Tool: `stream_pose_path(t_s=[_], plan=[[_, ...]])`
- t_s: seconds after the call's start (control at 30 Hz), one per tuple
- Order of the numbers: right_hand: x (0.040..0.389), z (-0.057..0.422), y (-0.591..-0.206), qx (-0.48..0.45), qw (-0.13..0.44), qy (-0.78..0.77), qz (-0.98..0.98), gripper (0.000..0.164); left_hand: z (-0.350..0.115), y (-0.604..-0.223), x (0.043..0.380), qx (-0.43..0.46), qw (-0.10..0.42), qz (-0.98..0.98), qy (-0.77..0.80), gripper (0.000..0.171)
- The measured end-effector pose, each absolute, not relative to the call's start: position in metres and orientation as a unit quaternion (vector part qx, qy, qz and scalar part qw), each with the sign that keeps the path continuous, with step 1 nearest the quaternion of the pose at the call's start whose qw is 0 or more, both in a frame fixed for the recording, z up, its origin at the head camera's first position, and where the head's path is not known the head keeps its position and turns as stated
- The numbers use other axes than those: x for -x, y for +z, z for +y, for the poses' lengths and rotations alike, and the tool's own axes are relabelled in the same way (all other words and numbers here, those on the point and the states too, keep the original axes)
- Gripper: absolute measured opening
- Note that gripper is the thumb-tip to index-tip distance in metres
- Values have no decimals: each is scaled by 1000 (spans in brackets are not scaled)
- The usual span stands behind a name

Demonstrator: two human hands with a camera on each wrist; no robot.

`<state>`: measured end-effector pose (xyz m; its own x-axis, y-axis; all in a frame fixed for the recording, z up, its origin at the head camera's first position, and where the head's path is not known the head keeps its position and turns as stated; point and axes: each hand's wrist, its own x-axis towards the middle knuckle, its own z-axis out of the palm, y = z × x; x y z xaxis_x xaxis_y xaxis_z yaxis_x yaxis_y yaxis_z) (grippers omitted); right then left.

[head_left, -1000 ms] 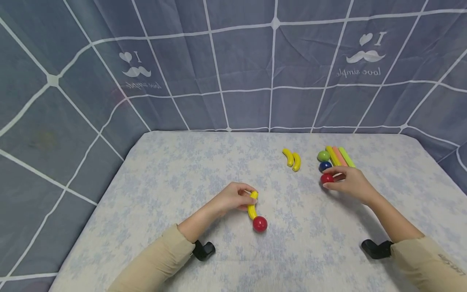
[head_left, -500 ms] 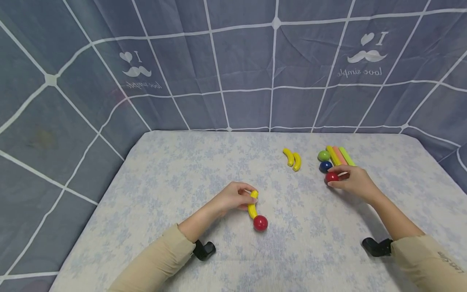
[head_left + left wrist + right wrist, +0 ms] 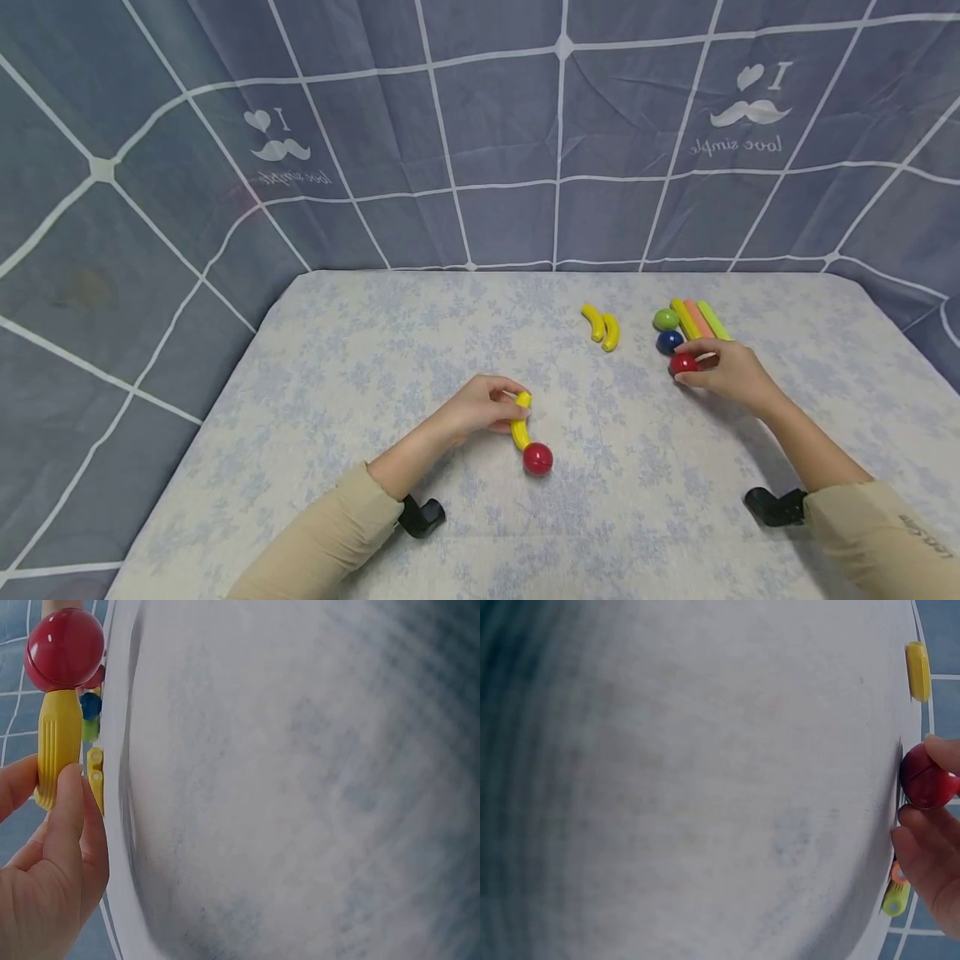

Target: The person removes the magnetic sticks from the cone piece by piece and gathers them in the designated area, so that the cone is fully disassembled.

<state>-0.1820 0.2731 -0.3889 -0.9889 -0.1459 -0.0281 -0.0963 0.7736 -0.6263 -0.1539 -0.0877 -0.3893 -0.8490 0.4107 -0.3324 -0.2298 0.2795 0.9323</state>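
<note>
My left hand [image 3: 476,408] pinches a curved yellow stick [image 3: 520,432] between thumb and fingers. A glossy red ball [image 3: 537,459] sits against the stick's near end; in the left wrist view that ball [image 3: 64,649] touches the ribbed stick [image 3: 60,731]. To the right, my right hand [image 3: 731,375] holds a second red ball [image 3: 682,364] between thumb and fingertips, close to a dark blue ball [image 3: 669,342]. The right wrist view puts this red ball [image 3: 926,778] right at the table surface. Part of it is hidden by the fingers.
Two curved yellow sticks [image 3: 611,333] lie side by side at the back of the table [image 3: 337,333]. Behind the blue ball are a green ball [image 3: 665,319] and straight sticks in yellow, coral [image 3: 698,317] and lime. A patterned curtain [image 3: 495,133] hangs behind the table.
My right hand has shifted slightly to the right along with its red ball. The left hand keeps its grip on the curved yellow stick, nearly still.
</note>
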Motion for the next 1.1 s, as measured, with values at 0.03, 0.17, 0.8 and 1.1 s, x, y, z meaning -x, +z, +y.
stream_pose_path(t_s=[0.03, 0.17, 0.8, 1.1], plan=[[182, 273, -389, 65, 37, -332, 940, 45, -88, -389, 154, -60, 268, 753, 598, 30], [181, 272, -387, 64, 34, -332, 940, 44, -88, -390, 154, -58, 267, 752, 599, 30], [179, 271, -379, 89, 11, -328, 940, 43, -88, -392, 154, -48, 262, 749, 607, 34], [175, 259, -371, 100, -34, -323, 941, 35, -88, -392, 155, -33, 263, 740, 618, 34]])
